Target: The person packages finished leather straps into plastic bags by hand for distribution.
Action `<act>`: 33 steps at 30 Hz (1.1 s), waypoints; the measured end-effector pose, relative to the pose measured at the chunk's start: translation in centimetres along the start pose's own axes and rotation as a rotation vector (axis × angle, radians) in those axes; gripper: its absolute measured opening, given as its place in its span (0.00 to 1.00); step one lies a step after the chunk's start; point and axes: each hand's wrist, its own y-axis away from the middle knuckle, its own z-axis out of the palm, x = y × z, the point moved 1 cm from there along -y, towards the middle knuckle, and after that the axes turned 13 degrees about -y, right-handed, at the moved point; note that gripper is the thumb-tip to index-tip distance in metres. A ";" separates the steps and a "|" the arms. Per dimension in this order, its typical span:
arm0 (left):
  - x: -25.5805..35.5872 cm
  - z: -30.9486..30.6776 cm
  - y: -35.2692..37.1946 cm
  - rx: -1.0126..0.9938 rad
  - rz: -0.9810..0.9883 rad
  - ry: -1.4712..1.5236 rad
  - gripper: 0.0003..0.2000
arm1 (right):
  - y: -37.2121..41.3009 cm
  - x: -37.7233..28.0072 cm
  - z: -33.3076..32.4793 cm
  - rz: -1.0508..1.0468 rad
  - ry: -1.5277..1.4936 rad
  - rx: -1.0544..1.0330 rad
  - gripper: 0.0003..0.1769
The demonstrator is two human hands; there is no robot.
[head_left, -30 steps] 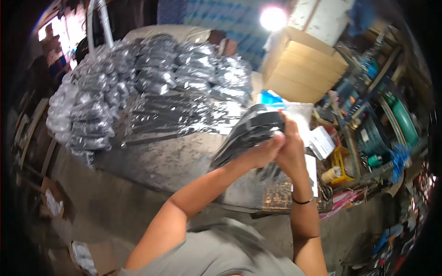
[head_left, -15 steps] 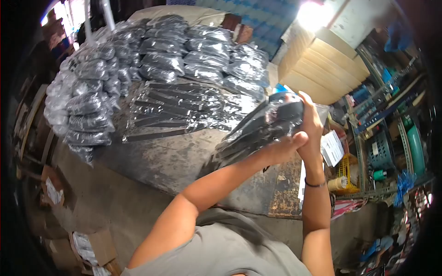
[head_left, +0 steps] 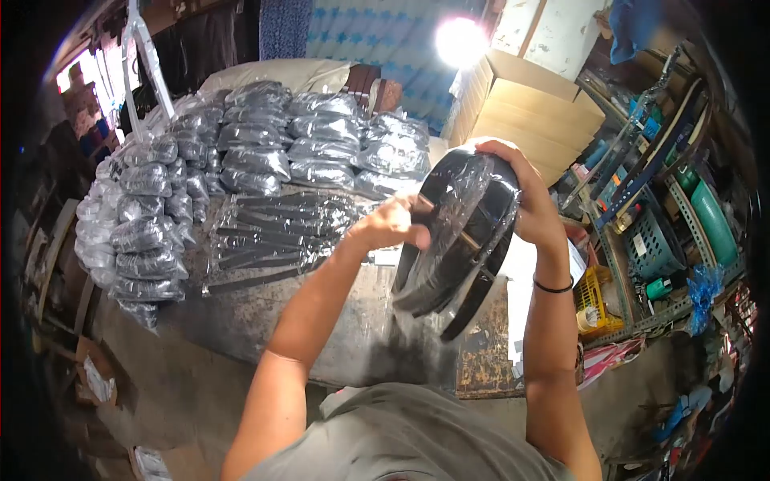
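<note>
My right hand (head_left: 525,188) grips the upper right side of a bundle of black straps (head_left: 461,224) in clear plastic, held up above the table. The bundle is bent into a loop, and its loose ends hang down at the bottom. My left hand (head_left: 393,224) is at the bundle's left edge with thumb and fingers apart; whether it touches the plastic is hard to tell. Left of it, flat black straps in clear plastic (head_left: 277,232) lie on the worktable (head_left: 273,321). Behind them are stacked plastic-wrapped black packs (head_left: 325,128).
More wrapped packs (head_left: 148,236) are piled along the table's left side. An open cardboard box (head_left: 529,120) stands at the back right. To the right are shelves with a teal basket (head_left: 654,244) and a yellow crate (head_left: 597,301). White paper (head_left: 520,321) lies near my right forearm.
My left hand has moved left, away from my right hand. The bundle has turned more upright and its loop now faces me. The camera view has shifted, with more of the back wall showing.
</note>
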 end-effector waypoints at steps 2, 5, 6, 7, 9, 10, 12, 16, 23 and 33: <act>0.2 0.8 -0.4 -0.070 -0.025 0.055 0.36 | -0.1 -0.3 -0.9 -0.003 -0.041 0.003 0.34; 1.3 2.3 -1.4 -0.120 0.052 0.558 0.34 | 0.0 0.0 -2.2 -0.029 0.086 -0.038 0.34; 0.6 2.7 -1.5 -0.152 0.065 0.651 0.36 | 0.1 -0.1 -2.4 -0.027 0.102 -0.020 0.34; -0.1 3.2 -1.5 -0.185 0.075 0.746 0.39 | 0.2 -0.1 -2.5 -0.032 0.112 -0.024 0.34; 0.6 4.4 -1.4 -0.216 0.089 0.927 0.46 | 0.2 -0.2 -2.4 -0.044 0.081 -0.016 0.34; 1.3 5.2 -1.0 -0.209 0.095 1.016 0.50 | 0.0 0.1 -2.5 -0.041 0.084 -0.008 0.34; 1.4 6.6 -0.8 -0.249 0.014 0.858 0.54 | -0.4 0.7 -2.6 -0.142 0.133 -0.040 0.30; 0.5 8.3 -0.8 -0.354 -0.026 0.753 0.47 | -0.9 0.5 -1.9 -0.201 0.117 -0.031 0.28; 1.8 9.5 1.1 -0.305 -0.148 0.793 0.41 | -1.2 0.2 -1.4 -0.191 0.125 0.008 0.27; 4.0 7.9 2.9 -0.130 -0.206 0.760 0.23 | -1.9 -0.9 -1.3 -0.194 0.371 -0.033 0.30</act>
